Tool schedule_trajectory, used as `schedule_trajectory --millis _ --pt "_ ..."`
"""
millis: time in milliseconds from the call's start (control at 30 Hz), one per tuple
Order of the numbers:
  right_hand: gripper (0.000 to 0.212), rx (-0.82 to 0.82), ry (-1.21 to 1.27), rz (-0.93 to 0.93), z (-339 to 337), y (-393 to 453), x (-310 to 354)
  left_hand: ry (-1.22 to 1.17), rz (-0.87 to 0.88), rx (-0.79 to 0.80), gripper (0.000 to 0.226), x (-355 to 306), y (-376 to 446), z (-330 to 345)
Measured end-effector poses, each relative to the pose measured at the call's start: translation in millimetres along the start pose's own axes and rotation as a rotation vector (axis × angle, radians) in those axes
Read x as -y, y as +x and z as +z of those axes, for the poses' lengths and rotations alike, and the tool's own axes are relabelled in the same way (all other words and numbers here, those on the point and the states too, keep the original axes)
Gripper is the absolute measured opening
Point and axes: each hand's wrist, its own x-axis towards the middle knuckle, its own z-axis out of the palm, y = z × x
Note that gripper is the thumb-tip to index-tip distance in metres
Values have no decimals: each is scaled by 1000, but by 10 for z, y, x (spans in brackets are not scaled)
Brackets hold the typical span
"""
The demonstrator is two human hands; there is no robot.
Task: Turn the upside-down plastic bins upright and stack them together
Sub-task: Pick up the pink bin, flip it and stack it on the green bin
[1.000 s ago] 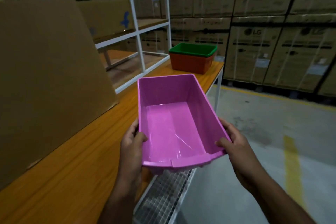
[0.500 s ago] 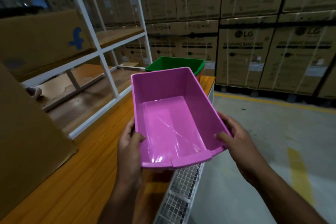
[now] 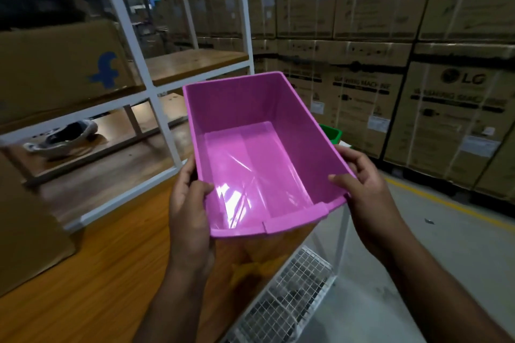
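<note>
A pink bin (image 3: 259, 153) is held upright above the wooden table (image 3: 92, 281), fingers of the left hand (image 3: 191, 211) and right hand (image 3: 365, 189) clamped on its side rims.

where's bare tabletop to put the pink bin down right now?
Bare wood on the table left of the left hand, between the cardboard box and the near edge. More bare wood runs inside the white rack. The far end is crowded: the green bin sits there, mostly hidden behind the pink bin held by both hands, right hand.
</note>
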Motion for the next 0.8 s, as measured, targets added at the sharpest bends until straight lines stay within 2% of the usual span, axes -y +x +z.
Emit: schedule_trajectory --millis 267,533,800 --pt "48 62 100 5 -323 1275 -28 -97 98 -72 54 345 732 891" --pt "43 55 39 -40 -562 2448 -84 -190 176 -123 54 704 1435 1624" --pt "34 30 10 -3 -702 3179 -250 -199 159 -212 62 988 1862 2073"
